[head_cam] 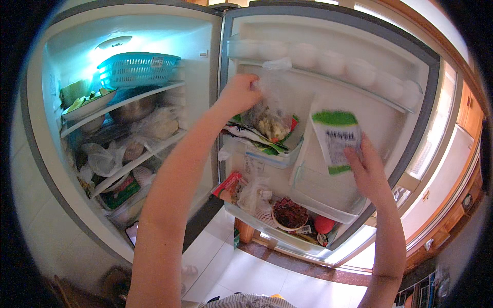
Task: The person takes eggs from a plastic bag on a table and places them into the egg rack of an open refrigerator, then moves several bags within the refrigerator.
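My left hand (242,95) pinches the top of a clear plastic bag (271,115) with pale, chunky food in it, over the upper left door bin (269,156) of an open refrigerator. Green, white and red packets (258,136) lie in that bin, beside and below the bag. My right hand (366,165) holds a green and white packet (337,138) with printed writing, in front of the inner door panel; this packet is slightly blurred.
Eggs (331,61) line the top door rack. The bottom door bin (277,231) holds a bowl of dark red food (290,213), a red round item (324,224) and bags. On the left, refrigerator shelves (123,171) carry a teal plastic basket (138,69), a dish (88,104) and bagged food.
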Demonstrator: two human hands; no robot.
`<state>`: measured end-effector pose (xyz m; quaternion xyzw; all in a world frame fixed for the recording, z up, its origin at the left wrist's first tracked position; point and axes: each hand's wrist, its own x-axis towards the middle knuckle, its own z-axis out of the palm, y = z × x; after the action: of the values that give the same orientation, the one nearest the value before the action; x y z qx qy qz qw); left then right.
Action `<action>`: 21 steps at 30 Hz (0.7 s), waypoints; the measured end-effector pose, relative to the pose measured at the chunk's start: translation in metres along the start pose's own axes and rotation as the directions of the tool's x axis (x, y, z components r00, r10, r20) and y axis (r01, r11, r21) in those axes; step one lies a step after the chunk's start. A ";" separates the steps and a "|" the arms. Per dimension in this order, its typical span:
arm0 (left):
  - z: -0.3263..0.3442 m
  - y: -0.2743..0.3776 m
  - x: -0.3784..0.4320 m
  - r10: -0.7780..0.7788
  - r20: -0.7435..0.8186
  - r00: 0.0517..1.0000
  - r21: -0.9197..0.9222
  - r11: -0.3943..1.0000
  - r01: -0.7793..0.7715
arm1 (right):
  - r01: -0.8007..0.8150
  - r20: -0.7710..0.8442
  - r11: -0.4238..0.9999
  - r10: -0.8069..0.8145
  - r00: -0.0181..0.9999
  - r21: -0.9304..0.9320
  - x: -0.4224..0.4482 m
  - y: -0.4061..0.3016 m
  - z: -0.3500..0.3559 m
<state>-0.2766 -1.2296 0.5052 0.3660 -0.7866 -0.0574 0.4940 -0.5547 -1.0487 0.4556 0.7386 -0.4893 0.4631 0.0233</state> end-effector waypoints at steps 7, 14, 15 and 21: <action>-0.003 0.008 -0.020 0.092 0.176 0.980 0.229 0.964 -0.131 | 0.475 -0.238 0.871 -0.492 0.837 -0.130 0.069 -0.061 0.053; -0.037 -0.048 -0.042 -0.154 0.024 0.988 -0.615 0.776 0.136 | 0.362 0.042 0.758 -0.406 0.913 -0.542 0.097 -0.058 0.108; -0.042 -0.046 -0.047 -0.153 -0.080 0.985 -0.580 0.811 0.078 | 0.249 0.130 0.820 -0.213 0.968 -0.516 0.100 -0.059 0.111; -0.028 -0.019 -0.071 0.492 -0.158 0.856 0.181 0.867 -0.465 | 0.370 0.360 0.868 -0.247 0.900 -0.330 0.111 -0.043 0.110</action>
<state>-0.2266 -1.1911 0.4583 0.1953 -0.8015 0.1583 0.5426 -0.4399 -1.1577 0.4888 0.8509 -0.4431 0.2264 0.1684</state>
